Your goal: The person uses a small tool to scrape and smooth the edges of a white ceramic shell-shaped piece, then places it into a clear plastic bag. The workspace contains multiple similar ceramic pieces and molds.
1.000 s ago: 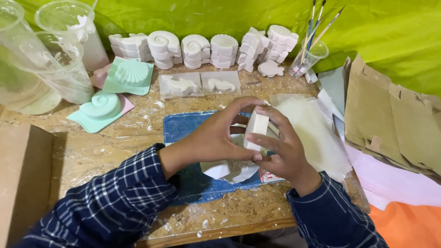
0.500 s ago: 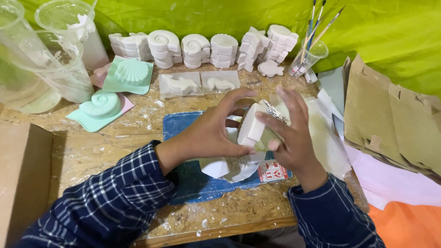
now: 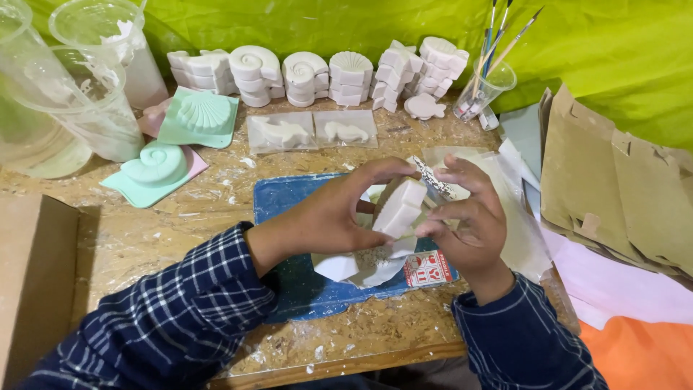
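Note:
My left hand (image 3: 333, 213) grips a white plaster cast piece (image 3: 399, 209) from the left, holding it tilted above a blue mat (image 3: 289, 198). My right hand (image 3: 469, 217) touches the piece from the right and pinches a small patterned strip, perhaps sandpaper (image 3: 435, 180), against it. Under the hands lie white plaster shards (image 3: 361, 267) and a small red-and-white printed card (image 3: 429, 269). Both sleeves are dark blue plaid.
A row of white shell-shaped casts (image 3: 310, 72) lines the back. Green shell moulds (image 3: 198, 115) and clear plastic moulds (image 3: 312, 131) lie on the dusty wooden table (image 3: 144, 231). Clear plastic cups (image 3: 86, 94) stand left, a cup of brushes (image 3: 484, 87) right, brown paper sheets (image 3: 613, 188) far right.
The plaster piece has been turned and tilted between the hands. My right hand has shifted rightward and opened its fingers around the strip; my left hand stays on the piece.

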